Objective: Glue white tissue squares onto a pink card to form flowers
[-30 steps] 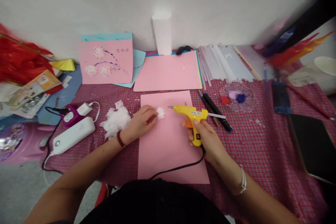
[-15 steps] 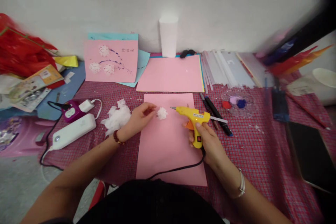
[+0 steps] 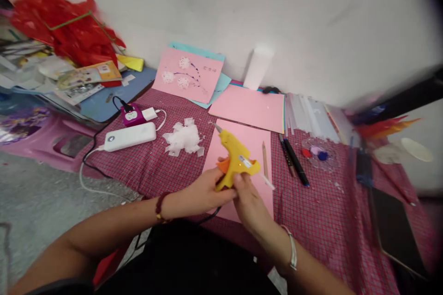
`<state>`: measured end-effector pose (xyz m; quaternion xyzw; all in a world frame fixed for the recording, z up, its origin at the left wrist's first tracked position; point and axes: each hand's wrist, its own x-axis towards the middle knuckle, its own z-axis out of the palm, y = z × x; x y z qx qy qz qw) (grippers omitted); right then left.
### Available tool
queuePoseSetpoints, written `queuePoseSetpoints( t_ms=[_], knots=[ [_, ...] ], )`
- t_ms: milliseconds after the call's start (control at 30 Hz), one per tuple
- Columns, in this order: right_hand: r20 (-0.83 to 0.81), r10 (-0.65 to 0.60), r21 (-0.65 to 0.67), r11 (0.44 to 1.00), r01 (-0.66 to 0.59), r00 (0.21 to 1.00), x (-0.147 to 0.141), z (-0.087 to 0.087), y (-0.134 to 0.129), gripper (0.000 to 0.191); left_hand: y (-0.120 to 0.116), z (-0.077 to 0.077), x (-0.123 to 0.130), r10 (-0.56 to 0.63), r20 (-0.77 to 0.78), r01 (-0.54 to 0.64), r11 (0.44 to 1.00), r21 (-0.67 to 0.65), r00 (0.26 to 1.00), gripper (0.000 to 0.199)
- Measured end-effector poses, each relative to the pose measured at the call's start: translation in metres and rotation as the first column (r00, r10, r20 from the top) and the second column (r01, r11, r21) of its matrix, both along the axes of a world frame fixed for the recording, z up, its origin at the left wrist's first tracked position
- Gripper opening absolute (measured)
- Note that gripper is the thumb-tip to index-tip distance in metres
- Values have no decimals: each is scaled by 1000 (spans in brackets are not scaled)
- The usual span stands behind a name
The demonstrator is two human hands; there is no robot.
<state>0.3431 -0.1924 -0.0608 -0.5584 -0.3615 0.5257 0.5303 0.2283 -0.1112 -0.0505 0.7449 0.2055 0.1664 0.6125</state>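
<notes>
Over the pink sheet [image 3: 254, 131] I hold a yellow hot glue gun [image 3: 238, 152], its nozzle pointing up and left. My left hand [image 3: 209, 191] is closed around its handle from the left. From the other side, my right hand [image 3: 249, 200] also grips the handle, thumb against its back. A clear glue stick [image 3: 268, 182] pokes out of the rear. The small white paper flower is not visible; the gun and hands cover much of the sheet. Left of the sheet lies a heap of white paper scraps [image 3: 185, 137].
A pencil [image 3: 265, 161] lies on the sheet, with black markers [image 3: 296, 163] to its right. Behind are stacked pink paper [image 3: 249, 106] and a flower card [image 3: 188, 73]. At left are a white power bank [image 3: 129, 137] and a purple socket adapter [image 3: 132, 115] with cables.
My left hand has left the paper flower and come to the glue gun's handle. The gun has moved closer to me, its nozzle now tilted upward. The view has turned left.
</notes>
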Motion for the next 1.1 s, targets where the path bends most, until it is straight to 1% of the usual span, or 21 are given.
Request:
queuePoseSetpoints(
  t_ms=[67,100,133,167,200,233,267,300,333,400,467,567,633,700,800,867,900,967,1033,1067,1100],
  knots=[
    [70,154,59,986,-158,986,-10,2,-2,43,15,12,-33,28,-145,-5,987,162,989,18],
    [112,250,73,963,-259,962,-13,3,-3,40,27,20,-49,96,-221,-38,967,252,970,21],
    [153,335,70,935,-349,930,-13,4,-4,36,44,29,-63,192,-307,-75,931,357,932,28],
    [199,393,53,911,-410,898,-10,4,-5,32,63,38,-76,276,-375,-86,888,451,885,33],
    [256,417,28,899,-438,872,-5,3,-7,27,85,46,-85,335,-429,-62,841,537,839,33],
    [320,405,5,903,-429,856,3,0,-8,24,108,53,-92,377,-467,-25,798,602,800,34],
    [392,357,-6,922,-386,848,14,-4,-10,23,131,58,-96,423,-475,-2,748,664,772,36],
    [473,283,-11,949,-316,834,26,-9,-10,24,153,60,-97,441,-481,30,713,701,758,38],
    [546,213,-18,970,-243,810,40,-14,-10,25,175,60,-95,441,-491,57,699,713,751,38],
    [665,108,-17,991,-130,739,70,-26,-8,27,215,52,-85,446,-535,87,704,705,718,37],
    [747,54,-29,998,-49,663,97,-35,-6,30,245,37,-69,455,-559,99,708,699,693,41],
    [839,35,-53,998,17,543,125,-42,-6,31,274,13,-42,447,-590,131,713,689,672,43],
    [878,44,-72,997,41,476,135,-45,-6,30,284,-1,-29,435,-612,162,714,682,661,43],
    [903,69,-101,993,55,425,139,-48,-3,29,288,-10,-23,421,-638,198,714,671,645,44],
    [936,125,-154,986,63,330,138,-53,4,30,287,-16,-25,425,-663,233,706,669,616,46],
    [959,143,-165,984,70,244,133,-54,9,35,281,-13,-30,458,-660,232,688,687,595,45],
    [969,146,-164,984,76,199,131,-54,12,37,276,-10,-32,488,-645,221,670,708,588,45],
    [980,153,-165,983,86,129,126,-54,15,38,264,-1,-33,572,-567,172,598,783,592,45],
    [983,157,-166,981,98,95,123,-52,17,37,250,7,-26,633,-464,119,509,853,619,46],
    [984,155,-164,981,104,87,123,-52,18,37,243,9,-21,625,-433,108,488,866,650,43],
    [985,150,-159,981,108,81,123,-52,18,38,237,9,-13,580,-424,113,495,862,695,37]
  ],
)
